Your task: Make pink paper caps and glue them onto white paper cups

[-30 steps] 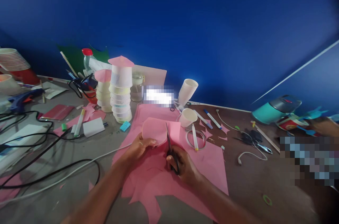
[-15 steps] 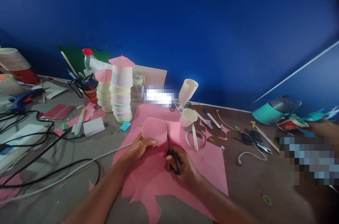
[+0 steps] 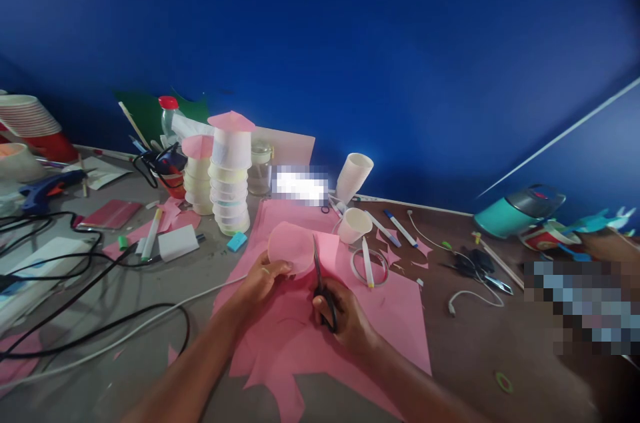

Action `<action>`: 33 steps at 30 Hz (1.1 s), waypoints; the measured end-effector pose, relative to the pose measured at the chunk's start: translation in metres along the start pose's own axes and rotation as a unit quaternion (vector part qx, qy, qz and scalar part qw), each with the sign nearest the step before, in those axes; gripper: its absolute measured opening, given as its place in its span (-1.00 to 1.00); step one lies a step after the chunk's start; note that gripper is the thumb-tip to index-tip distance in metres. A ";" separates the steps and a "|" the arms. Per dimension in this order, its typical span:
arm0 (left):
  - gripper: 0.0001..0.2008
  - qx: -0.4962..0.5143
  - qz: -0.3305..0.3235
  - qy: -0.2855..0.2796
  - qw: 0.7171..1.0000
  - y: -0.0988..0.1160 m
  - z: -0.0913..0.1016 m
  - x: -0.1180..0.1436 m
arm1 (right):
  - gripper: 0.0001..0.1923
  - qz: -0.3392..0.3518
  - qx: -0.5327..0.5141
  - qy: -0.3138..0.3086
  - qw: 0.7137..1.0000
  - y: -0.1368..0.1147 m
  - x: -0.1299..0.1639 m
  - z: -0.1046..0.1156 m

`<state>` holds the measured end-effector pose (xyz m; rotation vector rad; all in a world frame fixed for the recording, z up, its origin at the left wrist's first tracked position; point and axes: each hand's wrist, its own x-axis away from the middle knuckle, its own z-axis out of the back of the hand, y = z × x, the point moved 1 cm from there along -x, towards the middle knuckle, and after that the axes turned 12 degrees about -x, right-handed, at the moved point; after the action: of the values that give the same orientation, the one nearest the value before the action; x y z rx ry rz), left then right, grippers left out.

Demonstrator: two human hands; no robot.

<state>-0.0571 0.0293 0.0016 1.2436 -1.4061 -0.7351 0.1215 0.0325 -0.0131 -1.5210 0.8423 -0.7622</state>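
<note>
My left hand (image 3: pixel 265 278) pinches the lower left edge of a piece of pink paper (image 3: pixel 291 248) with a rounded outline, thumb on top. Black-handled scissors (image 3: pixel 325 303) are in my right hand (image 3: pixel 347 318), fingers wrapped round the handles. Their blades point away from me along the right side of the curve, where a lighter flap of the same paper sticks out to the right. Whether the blades are parted is hard to see. Under both hands lie larger pink sheets (image 3: pixel 395 343) with ragged cut edges.
Stacked paper cups with pink cone tops (image 3: pixel 231 176) stand behind left, near a blue eraser (image 3: pixel 237 241). A paper cup (image 3: pixel 355 225), tape roll (image 3: pixel 359 269) and markers (image 3: pixel 400 228) lie behind right. Cables (image 3: pixel 125 336) cross the left side. Another person's hand (image 3: pixel 610 249) is far right.
The view has tipped slightly, so everything sits a little lower. Both hands keep their grips on paper and scissors, with hardly any shift of the blades along the paper's curve.
</note>
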 end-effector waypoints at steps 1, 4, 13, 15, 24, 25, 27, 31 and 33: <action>-0.89 0.006 0.003 0.004 1.000 0.000 0.000 0.000 | -0.43 -0.001 0.000 0.001 1.000 0.000 0.000 0.000; -0.86 0.028 -0.001 0.013 1.000 -0.001 0.000 -0.002 | -0.43 -0.003 -0.006 0.003 1.000 0.001 0.001 0.000; -0.78 0.084 -0.057 0.015 0.995 0.000 -0.001 -0.011 | -0.40 -0.018 -0.038 0.007 0.999 0.006 0.000 -0.001; -0.76 0.088 -0.069 -0.002 0.994 0.000 -0.004 -0.006 | -0.40 -0.017 -0.050 0.013 0.999 0.005 -0.001 -0.002; -0.63 0.011 -0.038 -0.075 0.996 -0.006 -0.026 0.009 | -0.40 -0.064 -0.156 0.056 0.984 0.013 -0.002 -0.014; -0.63 0.007 -0.029 -0.040 0.999 -0.005 -0.026 0.009 | -0.41 -0.064 -0.145 0.052 0.986 0.012 -0.001 -0.015; -0.65 0.003 -0.019 0.021 1.000 -0.002 -0.026 0.010 | -0.42 -0.060 -0.118 0.043 0.990 0.009 0.001 -0.017; -0.71 -0.007 -0.011 0.037 0.999 0.005 -0.027 0.010 | -0.43 -0.054 -0.089 0.030 0.994 0.005 0.003 -0.017; -0.72 -0.020 -0.009 0.044 0.999 0.005 -0.026 0.010 | -0.44 -0.054 -0.088 0.031 0.994 0.003 0.003 -0.016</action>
<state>-0.0325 0.0258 0.0156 1.2452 -1.3047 -0.7100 0.1090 0.0211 -0.0145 -1.7180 0.8985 -0.8355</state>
